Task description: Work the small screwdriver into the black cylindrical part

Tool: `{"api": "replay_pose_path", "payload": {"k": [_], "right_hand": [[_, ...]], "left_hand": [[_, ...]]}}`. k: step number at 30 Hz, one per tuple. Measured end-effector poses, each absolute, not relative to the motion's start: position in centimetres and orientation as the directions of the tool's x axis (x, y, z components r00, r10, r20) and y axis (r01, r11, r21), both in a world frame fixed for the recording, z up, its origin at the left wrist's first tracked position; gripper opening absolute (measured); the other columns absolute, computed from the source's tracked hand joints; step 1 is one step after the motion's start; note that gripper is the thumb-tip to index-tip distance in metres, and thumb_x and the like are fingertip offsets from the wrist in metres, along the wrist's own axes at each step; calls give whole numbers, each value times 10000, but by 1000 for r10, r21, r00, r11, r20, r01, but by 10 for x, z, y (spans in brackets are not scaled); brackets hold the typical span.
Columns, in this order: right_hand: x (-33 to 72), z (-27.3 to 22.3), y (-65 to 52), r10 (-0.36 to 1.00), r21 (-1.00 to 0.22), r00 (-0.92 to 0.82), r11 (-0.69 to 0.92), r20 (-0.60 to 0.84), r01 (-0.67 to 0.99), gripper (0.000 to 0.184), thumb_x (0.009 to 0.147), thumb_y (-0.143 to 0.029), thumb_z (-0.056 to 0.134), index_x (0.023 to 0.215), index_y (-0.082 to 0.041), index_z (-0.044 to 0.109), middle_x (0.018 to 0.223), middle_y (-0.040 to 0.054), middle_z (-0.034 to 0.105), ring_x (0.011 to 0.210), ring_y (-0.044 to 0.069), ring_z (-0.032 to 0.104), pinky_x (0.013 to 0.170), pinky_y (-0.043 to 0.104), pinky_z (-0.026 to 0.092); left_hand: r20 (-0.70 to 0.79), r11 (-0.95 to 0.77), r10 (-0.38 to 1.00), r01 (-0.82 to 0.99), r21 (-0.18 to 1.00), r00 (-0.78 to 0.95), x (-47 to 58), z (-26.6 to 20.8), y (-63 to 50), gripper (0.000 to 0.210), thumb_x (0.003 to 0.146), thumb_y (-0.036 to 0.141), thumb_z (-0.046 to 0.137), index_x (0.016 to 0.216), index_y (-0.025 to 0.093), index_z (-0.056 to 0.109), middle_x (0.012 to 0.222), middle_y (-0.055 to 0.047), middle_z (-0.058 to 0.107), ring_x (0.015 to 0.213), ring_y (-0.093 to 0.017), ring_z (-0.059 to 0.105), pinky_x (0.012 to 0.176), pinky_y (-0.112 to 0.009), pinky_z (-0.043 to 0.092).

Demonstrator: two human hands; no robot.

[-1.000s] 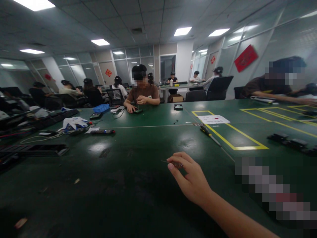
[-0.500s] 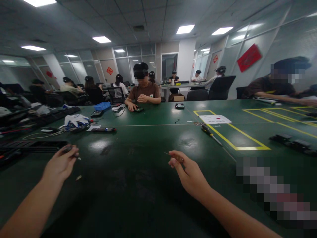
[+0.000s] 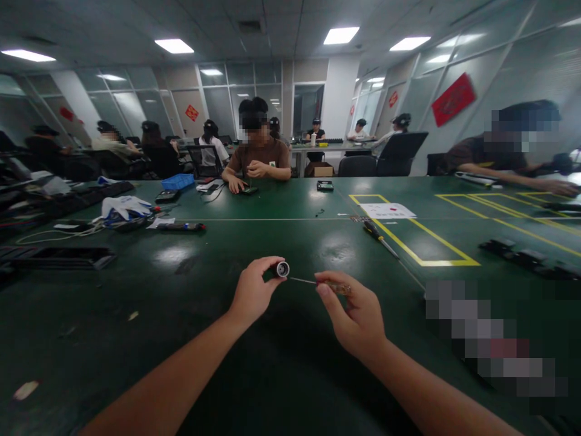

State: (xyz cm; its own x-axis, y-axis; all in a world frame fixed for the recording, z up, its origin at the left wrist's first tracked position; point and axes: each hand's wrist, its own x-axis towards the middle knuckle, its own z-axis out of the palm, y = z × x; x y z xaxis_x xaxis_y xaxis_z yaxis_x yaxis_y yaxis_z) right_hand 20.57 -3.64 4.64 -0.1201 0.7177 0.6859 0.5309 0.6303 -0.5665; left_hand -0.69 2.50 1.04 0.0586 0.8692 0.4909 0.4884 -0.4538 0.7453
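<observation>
Between its thumb and fingers, my left hand (image 3: 254, 287) grips a small dark round part (image 3: 282, 269) with a pale rim, its hollow end facing me. Thin pins or holes seem to show inside it, too small to make out. My right hand (image 3: 356, 306) is closed around the amber translucent handle of a small screwdriver (image 3: 336, 286). The thin metal shaft points left, its tip close to the round part's rim but seemingly apart from it. Both hands are held above the green table (image 3: 218, 369).
A larger black-and-yellow screwdriver (image 3: 380, 237) lies beyond my right hand, near a paper sheet (image 3: 388, 211) and yellow tape outlines. White gloves (image 3: 124, 208), a dark pen-like tool (image 3: 177, 227) and a blue tray (image 3: 178, 181) lie left. A co-worker (image 3: 258, 151) sits opposite.
My left hand has come right from the far left side, bringing the round part near the screwdriver's tip. My right hand has turned a little, showing more of the handle.
</observation>
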Motion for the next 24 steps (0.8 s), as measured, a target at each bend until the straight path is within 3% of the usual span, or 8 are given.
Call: {"api": "replay_pose_path", "payload": {"k": [6, 12, 24], "right_hand": [[204, 50, -41, 690, -498, -247, 683, 681, 534, 146, 962, -239, 585, 1081, -222, 668, 948, 50, 751, 812, 187, 726, 728, 305, 568], [204, 49, -35, 731, -516, -279, 652, 623, 555, 143, 975, -256, 564, 1072, -222, 663, 947, 54, 744, 813, 187, 723, 731, 307, 575], [201, 46, -31, 763, -504, -349, 630, 544, 591, 172, 999, -251, 530, 1121, -223, 648, 1008, 56, 738, 884, 198, 713, 790, 327, 560]], "left_hand": [[475, -479, 868, 493, 726, 145, -14, 8, 14, 331, 825, 189, 766, 1145, 267, 738, 1194, -42, 740, 1136, -232, 672, 1056, -447, 505], [417, -442, 895, 454, 774, 162, -14, 2, 15, 395, 818, 182, 773, 1201, 271, 725, 1218, -35, 740, 1146, -228, 681, 1067, -437, 506], [460, -504, 862, 455, 734, 213, -18, 1, 16, 386, 809, 162, 773, 1178, 266, 729, 1193, -38, 746, 1128, -231, 685, 1045, -423, 518]]}}
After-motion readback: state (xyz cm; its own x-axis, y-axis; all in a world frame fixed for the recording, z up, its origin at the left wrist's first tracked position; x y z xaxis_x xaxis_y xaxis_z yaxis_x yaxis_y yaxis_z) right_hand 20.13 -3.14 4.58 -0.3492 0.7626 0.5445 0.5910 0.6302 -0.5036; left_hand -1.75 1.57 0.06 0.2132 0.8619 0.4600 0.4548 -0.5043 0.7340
